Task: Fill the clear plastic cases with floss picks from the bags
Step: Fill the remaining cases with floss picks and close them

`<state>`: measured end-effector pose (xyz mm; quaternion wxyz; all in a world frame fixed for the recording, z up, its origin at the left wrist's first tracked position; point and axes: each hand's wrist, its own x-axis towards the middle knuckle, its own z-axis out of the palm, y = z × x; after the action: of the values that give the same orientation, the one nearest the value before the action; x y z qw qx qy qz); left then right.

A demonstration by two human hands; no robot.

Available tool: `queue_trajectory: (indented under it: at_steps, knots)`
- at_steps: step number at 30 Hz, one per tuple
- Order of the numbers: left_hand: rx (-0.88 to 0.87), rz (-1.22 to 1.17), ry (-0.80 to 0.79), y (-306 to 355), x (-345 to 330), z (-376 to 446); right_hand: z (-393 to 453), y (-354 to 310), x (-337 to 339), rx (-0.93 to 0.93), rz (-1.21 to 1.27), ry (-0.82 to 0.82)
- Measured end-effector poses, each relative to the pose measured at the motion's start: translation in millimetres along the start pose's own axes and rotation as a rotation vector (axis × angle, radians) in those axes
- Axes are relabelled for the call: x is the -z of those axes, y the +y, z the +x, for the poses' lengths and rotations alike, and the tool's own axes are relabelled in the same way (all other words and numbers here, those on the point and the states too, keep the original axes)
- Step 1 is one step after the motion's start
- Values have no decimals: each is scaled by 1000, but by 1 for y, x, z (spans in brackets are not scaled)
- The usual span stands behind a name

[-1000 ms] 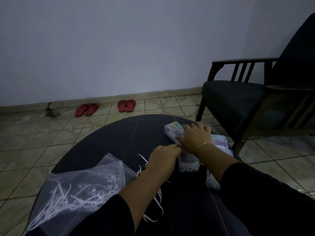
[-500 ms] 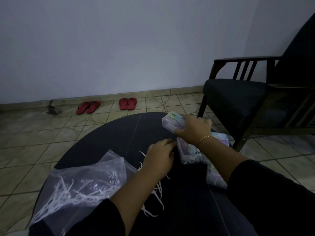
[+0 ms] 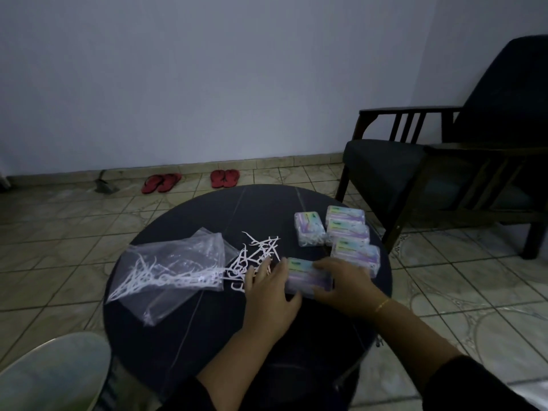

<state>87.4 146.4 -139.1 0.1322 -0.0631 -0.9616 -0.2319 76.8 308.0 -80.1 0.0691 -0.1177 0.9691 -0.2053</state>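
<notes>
A: What do the hands have hold of?

B: Both are on 1 clear case (image 3: 308, 277) lying flat on the round dark table (image 3: 189, 327). The right hand (image 3: 345, 287) covers its right end with fingers curled over the far edge. The left hand (image 3: 271, 289) is at its left end, thumb against the near side, fingers fairly straight and spread past the corner. Whether the left really grips or only touches, I cannot tell; the light is dim.

A: Is that case filled?

B: Hard to say. Its top shows a pale rainbow label, and the hands hide both ends.

A: And just beyond the hands?

B: Left of the left fingertips lies a loose heap of white floss picks (image 3: 258, 253), some under the fingers. Further left is a clear plastic bag (image 3: 178, 262) with more picks inside, its mouth toward the heap. A 2nd bag seems to lie under it, but the edges blur together.

A: The other cases?

B: Beyond the right hand, 3 labelled cases (image 3: 348, 229) stand in a row, the nearest partly hidden by the knuckles. 1 more case (image 3: 309, 228) sits just left of that row.

A: Further out?

B: A dark armchair (image 3: 444, 161) at right, cut off by the frame, and 2 pairs of red sandals (image 3: 192, 180) by the wall.
</notes>
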Motion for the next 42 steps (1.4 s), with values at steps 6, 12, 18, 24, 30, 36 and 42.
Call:
queue_trajectory:
  at_steps: [6,12,18,24,30,36,42]
  knots:
    - [104,-79,134,4,-3,-35,-21,-11,-11,239,-374,53]
    - [168,-132,87,-5,-4,-32,-24,-22,-16,273,-513,5]
    - [193,-205,87,-9,-10,-30,-18,-31,-17,274,-668,-61]
    - [176,-216,89,-6,-6,-30,-12,-38,-1,277,-648,-26]
    - [155,-216,81,-5,-6,-29,12,-28,17,144,-581,260]
    - [169,-244,40,-5,-6,-26,32,-31,13,-23,-626,114]
    - [95,-162,35,-17,10,-23,43,-45,12,70,-509,321]
